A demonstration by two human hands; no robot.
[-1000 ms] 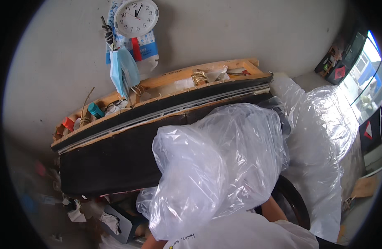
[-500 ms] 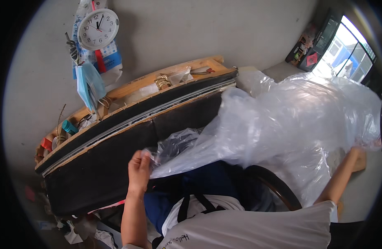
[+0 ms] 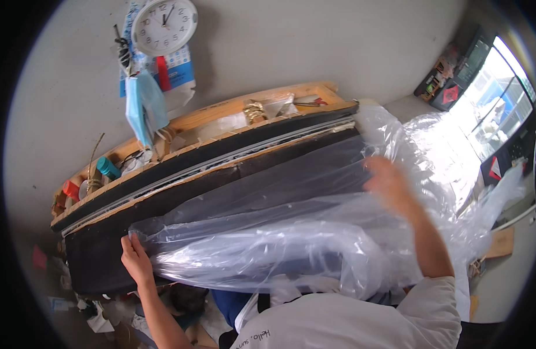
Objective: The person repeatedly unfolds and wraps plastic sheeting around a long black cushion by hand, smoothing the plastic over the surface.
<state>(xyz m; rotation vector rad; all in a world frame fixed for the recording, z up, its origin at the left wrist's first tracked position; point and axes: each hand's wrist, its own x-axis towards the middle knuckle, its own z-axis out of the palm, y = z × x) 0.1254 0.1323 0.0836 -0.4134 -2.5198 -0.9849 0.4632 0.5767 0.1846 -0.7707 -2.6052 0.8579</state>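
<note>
A large clear plastic sheet (image 3: pixel 279 247) lies spread over the black-topped work table (image 3: pixel 93 256) and hangs in folds over its near edge, in front of my body. At the left end of the sheet, my left hand (image 3: pixel 136 259) pinches its edge, fingers closed on the plastic near the table's left part. Over the far right part of the table, my right hand (image 3: pixel 390 185) is above or touching the sheet. Its fingers are smeared by motion, so whether they hold plastic does not show.
Behind the tabletop runs a wooden ledge (image 3: pixel 204 110) with a gold cord bundle (image 3: pixel 254 110), a teal cap (image 3: pixel 108 168) and a red cap (image 3: pixel 71 189). A clock (image 3: pixel 165 26) and blue masks (image 3: pixel 144 107) hang on the wall. More bunched plastic (image 3: pixel 442 151) fills the right side.
My left hand has moved left and slightly down, drawing the sheet along the table. My right hand has come from the far right in over the table. The plastic now lies flatter.
</note>
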